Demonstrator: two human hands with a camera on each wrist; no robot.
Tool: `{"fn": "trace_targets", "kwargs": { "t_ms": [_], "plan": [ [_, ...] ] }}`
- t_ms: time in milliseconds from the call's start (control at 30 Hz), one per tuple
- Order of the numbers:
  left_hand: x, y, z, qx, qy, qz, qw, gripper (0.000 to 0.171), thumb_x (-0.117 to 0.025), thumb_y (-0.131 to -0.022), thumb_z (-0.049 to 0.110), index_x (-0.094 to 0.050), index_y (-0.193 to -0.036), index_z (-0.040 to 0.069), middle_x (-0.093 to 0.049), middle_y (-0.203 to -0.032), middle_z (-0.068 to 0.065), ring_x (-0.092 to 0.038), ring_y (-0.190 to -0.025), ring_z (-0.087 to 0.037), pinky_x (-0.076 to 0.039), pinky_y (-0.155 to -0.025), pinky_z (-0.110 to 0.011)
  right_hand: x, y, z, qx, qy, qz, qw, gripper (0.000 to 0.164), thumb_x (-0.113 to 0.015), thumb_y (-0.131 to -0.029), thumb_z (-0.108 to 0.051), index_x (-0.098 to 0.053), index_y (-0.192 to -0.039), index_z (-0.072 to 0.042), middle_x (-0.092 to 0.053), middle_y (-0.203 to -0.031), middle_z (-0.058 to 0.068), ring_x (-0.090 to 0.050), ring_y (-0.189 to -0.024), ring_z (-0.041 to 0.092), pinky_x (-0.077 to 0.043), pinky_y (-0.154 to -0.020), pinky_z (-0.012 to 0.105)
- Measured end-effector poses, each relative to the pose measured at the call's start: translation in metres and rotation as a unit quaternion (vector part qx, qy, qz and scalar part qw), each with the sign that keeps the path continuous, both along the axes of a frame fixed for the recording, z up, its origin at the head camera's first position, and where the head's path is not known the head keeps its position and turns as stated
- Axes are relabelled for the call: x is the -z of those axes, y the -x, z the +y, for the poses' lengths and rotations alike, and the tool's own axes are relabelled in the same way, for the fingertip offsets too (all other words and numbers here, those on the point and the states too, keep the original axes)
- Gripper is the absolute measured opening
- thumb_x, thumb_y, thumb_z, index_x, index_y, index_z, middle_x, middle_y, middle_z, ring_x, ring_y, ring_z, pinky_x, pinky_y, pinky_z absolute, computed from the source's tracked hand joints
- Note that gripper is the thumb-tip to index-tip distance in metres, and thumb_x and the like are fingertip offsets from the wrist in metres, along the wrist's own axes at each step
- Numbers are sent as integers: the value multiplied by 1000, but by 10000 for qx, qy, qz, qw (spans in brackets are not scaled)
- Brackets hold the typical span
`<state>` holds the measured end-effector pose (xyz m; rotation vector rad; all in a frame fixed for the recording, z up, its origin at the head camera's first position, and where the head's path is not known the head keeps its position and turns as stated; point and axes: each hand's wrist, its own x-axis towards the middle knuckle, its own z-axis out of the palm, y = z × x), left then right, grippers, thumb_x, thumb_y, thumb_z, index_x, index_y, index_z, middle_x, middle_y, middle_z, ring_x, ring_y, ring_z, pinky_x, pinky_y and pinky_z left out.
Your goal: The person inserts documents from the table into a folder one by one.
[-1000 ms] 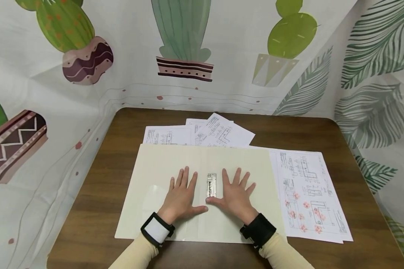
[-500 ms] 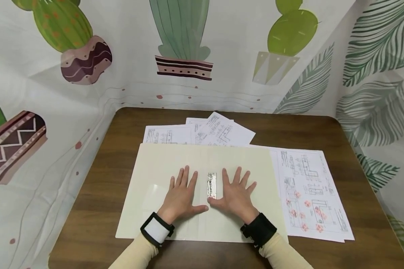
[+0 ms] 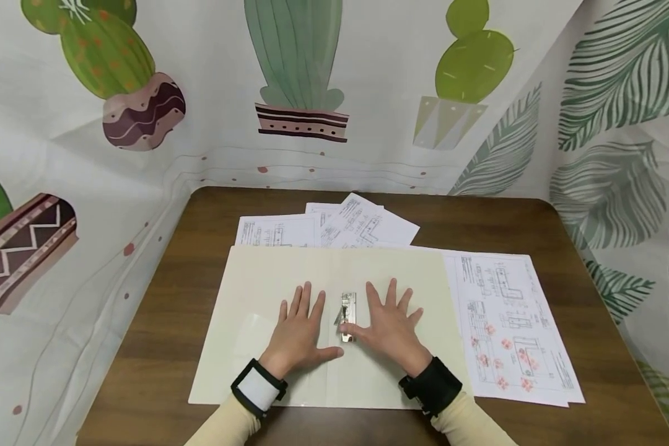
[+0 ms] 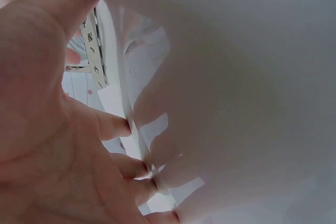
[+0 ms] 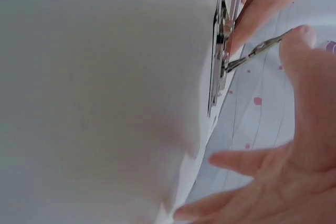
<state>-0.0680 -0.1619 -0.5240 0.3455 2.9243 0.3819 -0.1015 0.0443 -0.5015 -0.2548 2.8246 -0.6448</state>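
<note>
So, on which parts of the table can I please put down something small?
The brown wooden tabletop is bare left of the open cream folder, and at the back right, between the white printed paper sheets and the rear edge. The folder's middle is crowded: the left hand and right hand lie either side of the silver metal clip.

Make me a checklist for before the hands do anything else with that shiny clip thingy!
1. Folder lies open: ok.
2. Left hand steadies it: ok, spread fingers touch it.
3. Metal clip's lever raised: ok, it sticks up at an angle.
4. Right hand at the lever: ok, the thumb touches its tip.
5. Thumb pressing firmly enough: cannot tell.
6. Drawing sheets in the clip: not ok, they show past the folder's far and right edges.
</note>
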Motion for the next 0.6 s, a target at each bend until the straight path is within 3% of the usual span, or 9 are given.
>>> {"fn": "trace_targets", "kwargs": {
  "t_ms": [267, 500, 600],
  "plan": [
    [0, 1, -1, 24, 8, 58, 10000, 119, -75, -75, 74, -33, -159, 2, -15, -167, -28, -13, -155, -45, -20, -117, -68, -2, 0, -8, -9, 94, 1120, 9937, 102, -76, -75, -74, -51, -151, -12, -30, -158, 37, -20, -143, 67, -17, -101, 87],
    [2, 1, -1, 30, -35, 174, 9998, 117, -76, -75, 74, -36, -158, 1, -18, -166, -30, -16, -154, -47, -24, -115, -70, -2, -2, -10, -554, 213, 1150, 9916, 102, -83, -69, -70, -54, -150, -16, -30, -161, 32, -18, -146, 63, -16, -105, 85],
    [3, 0, 0, 47, -64, 188, 9998, 117, -76, -75, 73, -36, -158, 2, -18, -165, -30, -16, -153, -47, -24, -115, -70, 1, -2, -12, -700, 296, 1277, 9889, 93, -80, -74, -68, -57, -148, -16, -31, -161, 30, -19, -147, 61, -15, -107, 83]
  ]
}}
